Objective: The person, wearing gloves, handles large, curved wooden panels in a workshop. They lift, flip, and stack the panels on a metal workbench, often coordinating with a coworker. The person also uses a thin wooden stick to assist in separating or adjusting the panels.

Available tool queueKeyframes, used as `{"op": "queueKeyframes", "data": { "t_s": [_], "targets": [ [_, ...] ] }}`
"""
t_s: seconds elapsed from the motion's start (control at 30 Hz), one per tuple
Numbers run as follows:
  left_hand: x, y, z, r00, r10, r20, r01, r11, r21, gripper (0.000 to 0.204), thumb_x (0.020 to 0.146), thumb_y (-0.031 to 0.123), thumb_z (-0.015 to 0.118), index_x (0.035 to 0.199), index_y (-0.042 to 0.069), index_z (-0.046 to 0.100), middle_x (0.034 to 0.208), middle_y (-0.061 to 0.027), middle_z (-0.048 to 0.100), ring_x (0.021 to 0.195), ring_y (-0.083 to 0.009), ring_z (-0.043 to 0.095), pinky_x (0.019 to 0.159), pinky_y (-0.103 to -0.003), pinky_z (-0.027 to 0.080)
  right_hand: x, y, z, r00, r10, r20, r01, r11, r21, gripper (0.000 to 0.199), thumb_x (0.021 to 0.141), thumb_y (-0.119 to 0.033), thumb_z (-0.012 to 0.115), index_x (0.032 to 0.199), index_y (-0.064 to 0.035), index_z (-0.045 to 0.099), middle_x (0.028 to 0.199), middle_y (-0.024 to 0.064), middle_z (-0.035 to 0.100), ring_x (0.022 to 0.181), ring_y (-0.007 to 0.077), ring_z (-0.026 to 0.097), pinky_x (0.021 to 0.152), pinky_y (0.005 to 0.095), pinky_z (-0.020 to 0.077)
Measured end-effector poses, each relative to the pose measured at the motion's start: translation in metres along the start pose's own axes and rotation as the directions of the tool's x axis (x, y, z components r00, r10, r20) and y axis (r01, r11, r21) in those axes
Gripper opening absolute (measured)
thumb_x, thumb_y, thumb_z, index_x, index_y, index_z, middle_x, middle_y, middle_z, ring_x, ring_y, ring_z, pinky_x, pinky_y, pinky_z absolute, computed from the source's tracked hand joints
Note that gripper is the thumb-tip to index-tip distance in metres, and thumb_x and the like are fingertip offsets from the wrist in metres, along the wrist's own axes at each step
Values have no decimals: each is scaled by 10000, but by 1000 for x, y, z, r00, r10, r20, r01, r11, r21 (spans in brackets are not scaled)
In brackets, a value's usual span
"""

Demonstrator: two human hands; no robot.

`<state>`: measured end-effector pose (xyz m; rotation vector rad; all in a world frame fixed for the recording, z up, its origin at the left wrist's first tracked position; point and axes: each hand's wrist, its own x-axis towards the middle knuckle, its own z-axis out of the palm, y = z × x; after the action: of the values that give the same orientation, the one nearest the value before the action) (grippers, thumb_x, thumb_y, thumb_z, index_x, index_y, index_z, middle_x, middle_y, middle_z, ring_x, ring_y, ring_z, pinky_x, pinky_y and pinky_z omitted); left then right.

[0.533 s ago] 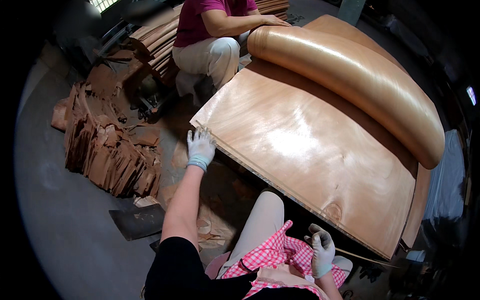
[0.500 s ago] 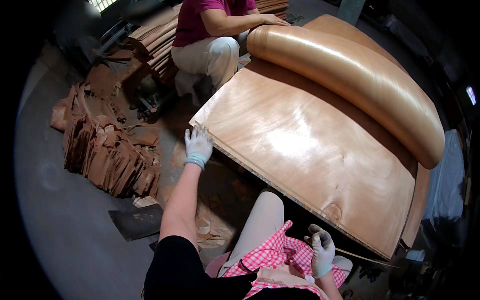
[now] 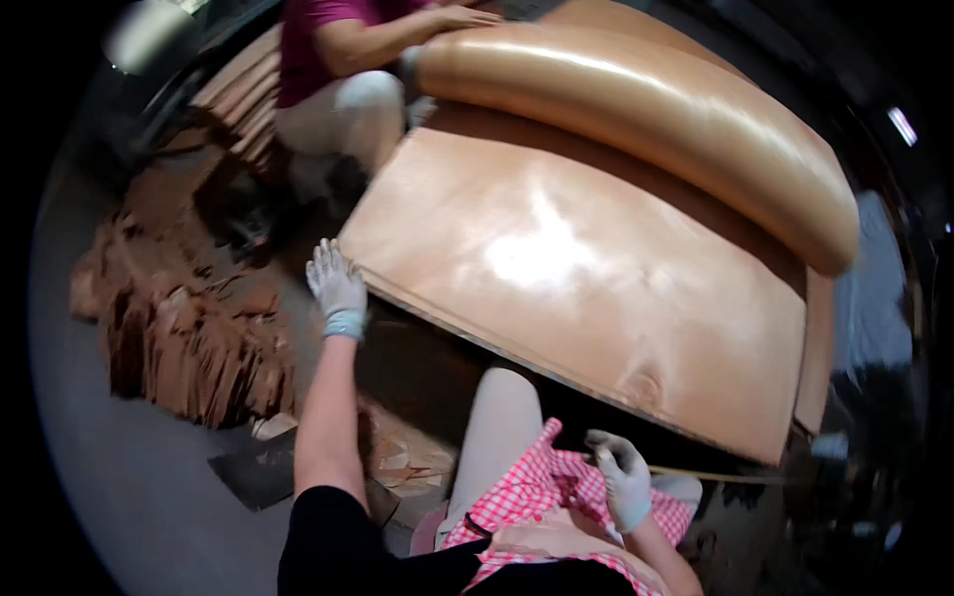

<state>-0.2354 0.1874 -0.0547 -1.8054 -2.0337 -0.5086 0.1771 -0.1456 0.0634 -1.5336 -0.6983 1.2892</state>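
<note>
A broad, glossy sheet of light brown wood veneer lies on a low stack before me, its far part rolled over into a thick curl. My left hand, in a white glove with a pale blue cuff, is at the sheet's left corner with its fingers stretched out. Near my lap, my gloved right hand is closed, fingers curled and the glove's fingertips dirty. A thin, pale strip runs from this hand rightward below the sheet's near edge; the grip itself is partly hidden.
A co-worker in a purple top sits at the far left, one hand on the curl. A ragged pile of brown veneer scraps stands left, near a dark flat board. Grey plastic sheeting hangs at the right.
The view has shifted, so the sheet sits further left and higher. My left hand has slid outward to the sheet's corner. My right hand stays curled near my lap, and the strip lies more level.
</note>
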Motion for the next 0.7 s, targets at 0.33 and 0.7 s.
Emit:
{"op": "queueKeyframes", "data": {
  "t_s": [0.33, 0.7],
  "targets": [
    [-49, 130, -85, 776, -30, 630, 612, 272, -742, 412, 917, 219, 581, 1272, 10, 561, 1250, -198, 588, 1162, -302, 547, 971, -412, 431, -9, 15, -14, 989, 35, 143, -38, 999, 18, 267, 958, -216, 583, 1045, 36, 598, 1149, 108, 630, 1010, 126, 554, 897, 284, 451],
    [-227, 340, -160, 488, 837, 249, -605, 530, -595, 736, 893, 472, 522, 1398, -47, 387, 1495, -210, 335, 1421, -334, 245, 1175, -481, 110, -31, 23, -77, 999, -32, -35, 35, 996, 83, 269, 954, -141, 584, 1158, 35, 581, 1072, 77, 638, 972, 115, 587, 901, 275, 472]
  ]
}}
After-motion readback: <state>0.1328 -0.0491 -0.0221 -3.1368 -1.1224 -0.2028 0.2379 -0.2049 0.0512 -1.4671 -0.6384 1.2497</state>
